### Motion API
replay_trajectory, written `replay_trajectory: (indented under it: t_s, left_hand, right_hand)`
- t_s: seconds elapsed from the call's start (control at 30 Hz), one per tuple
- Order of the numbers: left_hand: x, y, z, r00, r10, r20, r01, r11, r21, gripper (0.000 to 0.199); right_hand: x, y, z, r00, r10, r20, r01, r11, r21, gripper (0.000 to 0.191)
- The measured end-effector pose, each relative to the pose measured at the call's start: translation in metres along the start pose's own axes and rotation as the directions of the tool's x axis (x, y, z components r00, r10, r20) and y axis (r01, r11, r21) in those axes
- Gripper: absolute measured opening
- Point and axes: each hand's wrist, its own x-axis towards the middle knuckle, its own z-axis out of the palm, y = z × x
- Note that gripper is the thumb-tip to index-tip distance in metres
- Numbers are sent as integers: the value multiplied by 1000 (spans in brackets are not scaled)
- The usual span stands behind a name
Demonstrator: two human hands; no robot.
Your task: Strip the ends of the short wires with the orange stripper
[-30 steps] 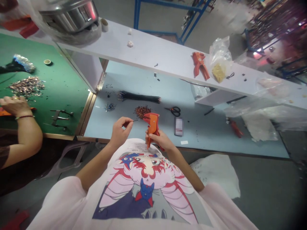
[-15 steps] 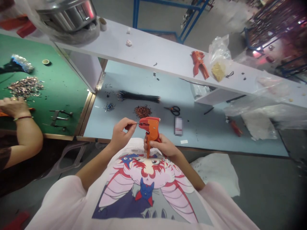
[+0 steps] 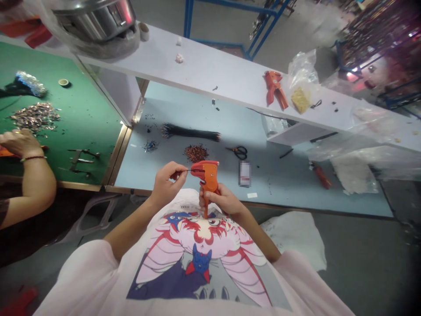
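My left hand (image 3: 169, 182) pinches a thin dark wire (image 3: 188, 170), whose far end is at the red jaws of an orange wire stripper (image 3: 209, 175). My right hand (image 3: 223, 197) is wrapped around the stripper's handles, just above my shirt. Beyond the tool, a pile of small copper-coloured pieces (image 3: 196, 153) lies on the blue table (image 3: 210, 116). Behind that pile rests a long bundle of black wires (image 3: 192, 132). Black-handled scissors (image 3: 239, 152) lie to the right of the pile, with a blurred pale item (image 3: 244, 174) below them.
A white shelf (image 3: 230, 77) crosses behind the table, bearing a red-orange tool (image 3: 275, 90), plastic bags and a metal pot (image 3: 95, 19). Another person's hand (image 3: 23, 144) is at the green table (image 3: 95, 118) on the left. Red-handled pliers (image 3: 321, 176) lie at the right.
The stripper's handles have spread slightly apart in my right hand. My left hand stays almost where it was, still pinching the wire. The other person's arm has shifted slightly.
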Motion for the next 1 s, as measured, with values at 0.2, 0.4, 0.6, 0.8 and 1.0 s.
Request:
replay_trajectory:
  t_s: [0.2,0.4,0.6,0.8,1.0]
  left_hand:
    - [0,-2,0,1000,3,-13,-3,1000,19,6]
    - [-1,-1,-2,1000,16,-8,-16,998,66,8]
    - [-4,-5,-1,1000,-15,2,15,996,92,8]
    - [-3,-10,0,991,-122,-62,125,991,55,9]
    - [2,-15,-3,986,-118,-118,122,992,28,8]
  right_hand:
    - [3,-2,2,1000,5,17,-4,999,-46,26]
    - [6,2,5,1000,-16,7,17,987,-159,37]
    - [10,11,2,999,-5,-38,4,999,-45,37]
    - [8,0,-2,999,-35,0,35,999,34,43]
    - [35,17,-42,967,-93,-239,-42,862,-506,35]
